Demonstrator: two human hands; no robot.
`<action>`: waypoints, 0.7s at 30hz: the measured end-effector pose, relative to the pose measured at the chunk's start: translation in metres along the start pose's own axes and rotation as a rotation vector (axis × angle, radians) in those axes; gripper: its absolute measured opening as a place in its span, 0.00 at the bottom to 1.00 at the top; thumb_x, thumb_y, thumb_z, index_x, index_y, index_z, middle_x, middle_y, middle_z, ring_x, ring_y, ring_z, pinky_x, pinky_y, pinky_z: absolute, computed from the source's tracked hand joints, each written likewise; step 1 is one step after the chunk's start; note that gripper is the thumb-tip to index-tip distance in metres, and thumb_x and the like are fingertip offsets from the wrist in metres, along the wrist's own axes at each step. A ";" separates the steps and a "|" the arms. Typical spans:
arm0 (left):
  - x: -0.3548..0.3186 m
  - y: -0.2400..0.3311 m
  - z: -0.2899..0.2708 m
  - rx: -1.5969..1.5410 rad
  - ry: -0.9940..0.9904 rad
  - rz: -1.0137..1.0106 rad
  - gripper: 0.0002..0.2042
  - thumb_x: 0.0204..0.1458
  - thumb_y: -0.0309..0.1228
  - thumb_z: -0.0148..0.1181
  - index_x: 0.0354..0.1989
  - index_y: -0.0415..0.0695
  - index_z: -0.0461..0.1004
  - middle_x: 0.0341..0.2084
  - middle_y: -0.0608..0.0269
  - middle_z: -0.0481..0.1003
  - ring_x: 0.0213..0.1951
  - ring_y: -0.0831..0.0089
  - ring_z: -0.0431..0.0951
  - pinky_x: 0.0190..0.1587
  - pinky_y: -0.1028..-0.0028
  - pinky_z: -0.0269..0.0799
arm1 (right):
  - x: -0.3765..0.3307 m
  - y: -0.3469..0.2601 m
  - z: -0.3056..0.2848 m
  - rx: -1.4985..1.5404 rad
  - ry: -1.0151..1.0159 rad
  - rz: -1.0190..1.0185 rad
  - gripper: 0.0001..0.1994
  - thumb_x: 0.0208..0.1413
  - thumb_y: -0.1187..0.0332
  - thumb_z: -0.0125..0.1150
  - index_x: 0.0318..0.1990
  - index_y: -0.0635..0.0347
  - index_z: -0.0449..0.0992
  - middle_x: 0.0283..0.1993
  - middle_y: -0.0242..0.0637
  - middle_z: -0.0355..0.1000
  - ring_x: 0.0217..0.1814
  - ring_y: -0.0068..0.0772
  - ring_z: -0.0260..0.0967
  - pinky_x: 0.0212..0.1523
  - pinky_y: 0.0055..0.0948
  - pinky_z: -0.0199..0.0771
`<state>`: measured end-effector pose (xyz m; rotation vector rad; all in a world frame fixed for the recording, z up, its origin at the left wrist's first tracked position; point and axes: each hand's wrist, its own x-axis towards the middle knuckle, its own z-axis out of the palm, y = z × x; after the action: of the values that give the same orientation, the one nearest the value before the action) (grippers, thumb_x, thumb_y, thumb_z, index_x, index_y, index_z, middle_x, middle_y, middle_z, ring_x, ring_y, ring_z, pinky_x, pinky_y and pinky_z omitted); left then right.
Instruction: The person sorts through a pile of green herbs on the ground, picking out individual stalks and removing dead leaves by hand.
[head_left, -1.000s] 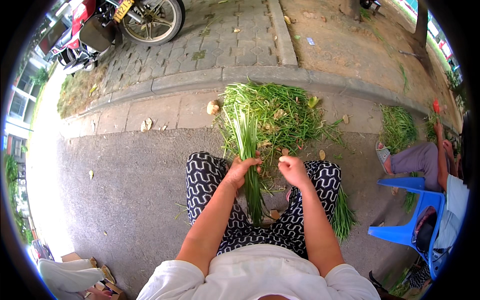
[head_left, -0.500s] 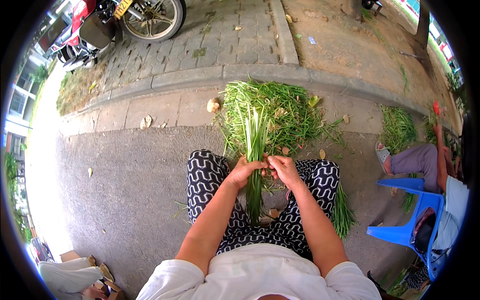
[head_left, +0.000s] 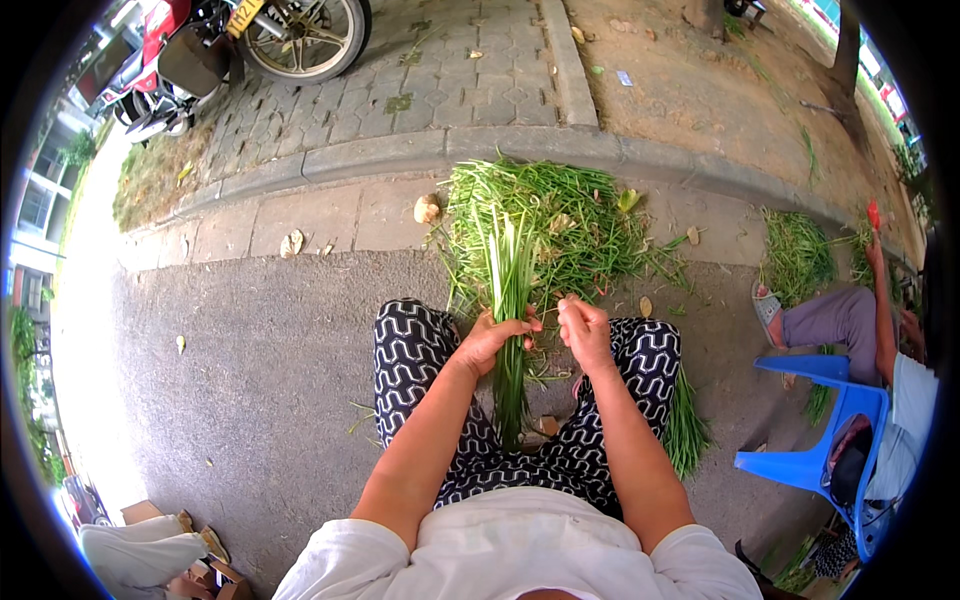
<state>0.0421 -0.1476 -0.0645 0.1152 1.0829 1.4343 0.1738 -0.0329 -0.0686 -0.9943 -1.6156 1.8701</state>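
Note:
My left hand (head_left: 492,340) is wrapped round a bunch of garlic chives (head_left: 513,275), long green leaves with pale ends pointing away from me. The leafy ends hang down between my knees. To the right of the bunch, and apart from it, my right hand (head_left: 585,330) has its fingers pinched together; a thin strand may be at the fingertips, too small to make out. Beyond both hands lies a loose heap of green stalks and trimmings (head_left: 590,225) on the ground.
More chives (head_left: 685,430) lie beside my right knee. At right, a person in grey trousers (head_left: 835,325) sits by a blue plastic chair (head_left: 860,420) and another green pile (head_left: 797,260). A kerb (head_left: 375,155) runs behind the heap; a motorcycle (head_left: 190,65) stands far left.
My right hand has moved away from the bunch, a little to the right and up. My left hand still grips the chives in the same place.

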 end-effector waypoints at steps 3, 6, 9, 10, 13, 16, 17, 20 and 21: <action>-0.001 0.001 0.000 -0.010 0.055 -0.010 0.15 0.42 0.23 0.56 0.41 0.38 0.67 0.30 0.57 0.74 0.24 0.73 0.72 0.30 0.75 0.71 | 0.005 -0.005 -0.005 0.205 0.165 0.039 0.11 0.54 0.69 0.53 0.22 0.63 0.71 0.19 0.27 0.63 0.13 0.14 0.56 0.11 0.16 0.55; 0.001 0.001 -0.004 -0.001 0.096 0.000 0.15 0.42 0.24 0.56 0.41 0.38 0.67 0.30 0.57 0.73 0.23 0.73 0.71 0.29 0.75 0.71 | 0.009 -0.008 -0.015 0.286 0.328 -0.037 0.12 0.55 0.68 0.52 0.21 0.60 0.69 0.18 0.26 0.61 0.12 0.14 0.54 0.10 0.16 0.53; 0.003 -0.001 -0.008 -0.007 0.124 0.038 0.14 0.42 0.24 0.56 0.40 0.38 0.67 0.29 0.58 0.73 0.23 0.73 0.71 0.29 0.74 0.70 | 0.014 -0.015 -0.029 0.410 0.541 -0.052 0.12 0.55 0.65 0.53 0.21 0.57 0.67 0.20 0.27 0.64 0.15 0.15 0.56 0.13 0.19 0.56; 0.002 -0.001 -0.009 -0.015 0.143 0.048 0.14 0.43 0.24 0.56 0.40 0.38 0.67 0.29 0.58 0.73 0.24 0.73 0.71 0.29 0.74 0.70 | 0.014 -0.018 -0.031 0.461 0.619 -0.031 0.11 0.55 0.65 0.53 0.21 0.56 0.67 0.20 0.26 0.64 0.16 0.15 0.57 0.14 0.18 0.57; 0.004 0.000 -0.011 -0.052 0.173 0.083 0.13 0.43 0.24 0.55 0.40 0.39 0.67 0.29 0.59 0.72 0.25 0.73 0.71 0.28 0.74 0.70 | 0.012 -0.010 -0.031 0.204 0.423 -0.066 0.08 0.54 0.67 0.54 0.25 0.59 0.72 0.18 0.25 0.64 0.17 0.17 0.58 0.17 0.21 0.60; 0.004 0.001 -0.009 -0.082 0.198 0.099 0.12 0.44 0.24 0.54 0.39 0.40 0.68 0.28 0.60 0.72 0.25 0.73 0.71 0.28 0.74 0.70 | 0.006 0.011 -0.025 -0.410 -0.118 -0.230 0.06 0.50 0.68 0.56 0.28 0.61 0.75 0.17 0.28 0.67 0.18 0.20 0.61 0.21 0.24 0.64; 0.003 0.003 -0.010 -0.083 0.205 0.099 0.12 0.43 0.24 0.54 0.39 0.40 0.67 0.28 0.60 0.72 0.25 0.73 0.71 0.28 0.74 0.70 | 0.000 0.009 -0.017 -0.648 -0.199 -0.176 0.06 0.49 0.68 0.57 0.29 0.61 0.75 0.18 0.30 0.68 0.19 0.20 0.62 0.23 0.24 0.64; 0.003 0.001 -0.009 -0.091 0.180 0.100 0.13 0.43 0.24 0.55 0.39 0.40 0.68 0.28 0.60 0.72 0.25 0.72 0.72 0.28 0.74 0.70 | -0.003 0.016 -0.006 -0.722 -0.214 -0.080 0.12 0.51 0.61 0.56 0.29 0.63 0.74 0.17 0.31 0.66 0.18 0.19 0.61 0.22 0.23 0.63; 0.004 0.000 -0.007 -0.093 0.162 0.100 0.13 0.43 0.24 0.55 0.39 0.40 0.68 0.28 0.60 0.72 0.25 0.72 0.72 0.29 0.74 0.70 | 0.001 0.019 -0.008 -0.541 -0.187 -0.036 0.13 0.51 0.60 0.56 0.30 0.63 0.74 0.16 0.30 0.66 0.18 0.19 0.61 0.22 0.23 0.63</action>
<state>0.0365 -0.1481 -0.0707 -0.0138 1.1532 1.6031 0.1808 -0.0308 -0.0881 -1.0056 -2.3087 1.5666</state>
